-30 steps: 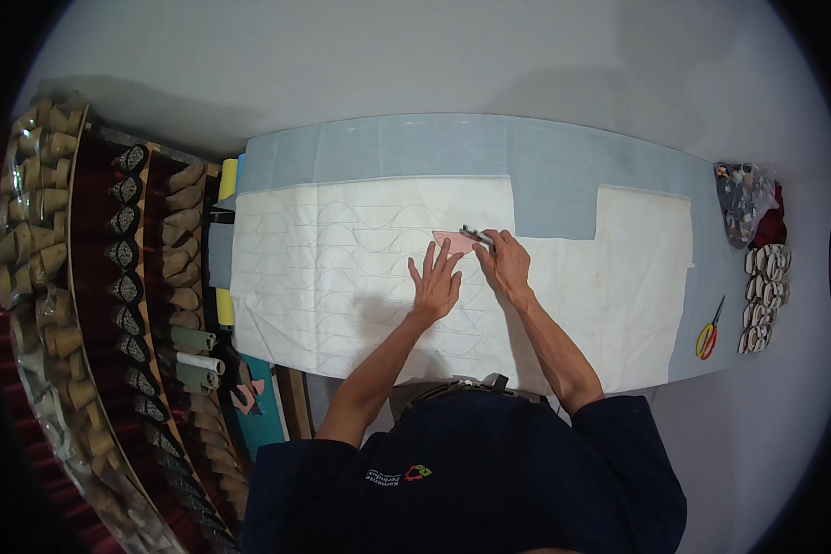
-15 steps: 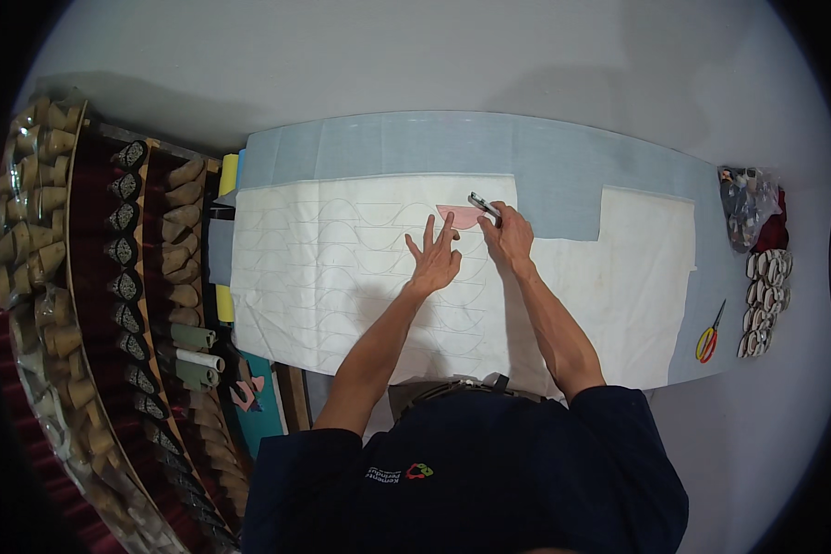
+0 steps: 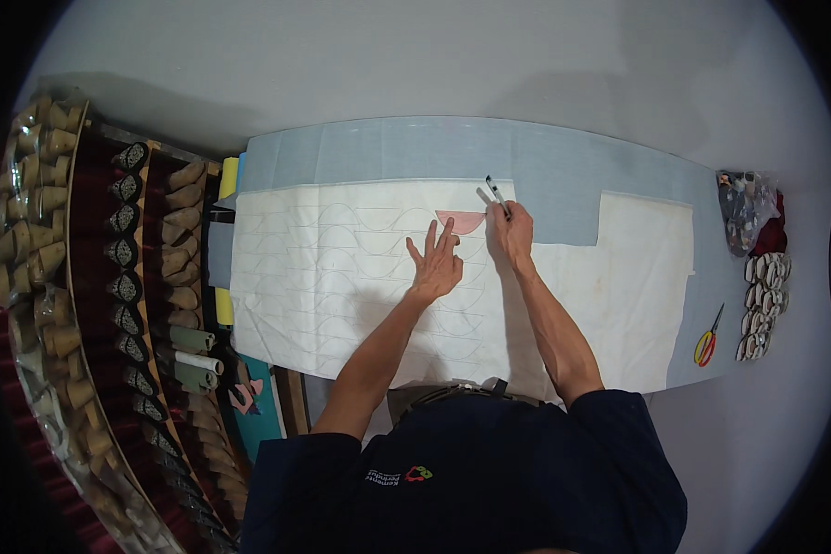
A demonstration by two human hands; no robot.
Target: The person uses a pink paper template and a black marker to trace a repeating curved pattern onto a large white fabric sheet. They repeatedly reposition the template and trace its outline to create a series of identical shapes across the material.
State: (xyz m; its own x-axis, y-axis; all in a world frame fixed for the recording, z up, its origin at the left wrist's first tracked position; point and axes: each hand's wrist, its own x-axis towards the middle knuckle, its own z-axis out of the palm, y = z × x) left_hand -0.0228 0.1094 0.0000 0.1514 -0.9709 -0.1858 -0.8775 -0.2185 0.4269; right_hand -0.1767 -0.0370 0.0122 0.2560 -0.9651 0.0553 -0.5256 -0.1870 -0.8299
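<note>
My left hand [image 3: 437,264] has its fingers spread, with the fingertips resting on a pink curved template [image 3: 462,221]. The template lies flat on white sheet material [image 3: 572,305], its straight edge toward the far side. Rows of thin wavy outlines and straight lines cover the sheet's left part. Just right of the template, my right hand [image 3: 513,233] is closed around a slim silver and dark pen [image 3: 499,199]. One end of the pen points up and away from me, off the sheet. My right palm hides part of the pen's lower end.
Grey-blue cloth [image 3: 563,157] covers the table beneath the sheet. Scissors with red and yellow handles [image 3: 705,347] lie at the right. Beyond them are several pale shoe parts [image 3: 763,309] and a plastic bag [image 3: 750,208]. Racks of brown shoe forms [image 3: 183,226] stand along the left.
My right hand has drawn slightly back from the template's edge, and the pen has swung more upright. My left hand stays on the template, its fingers a little closer together.
</note>
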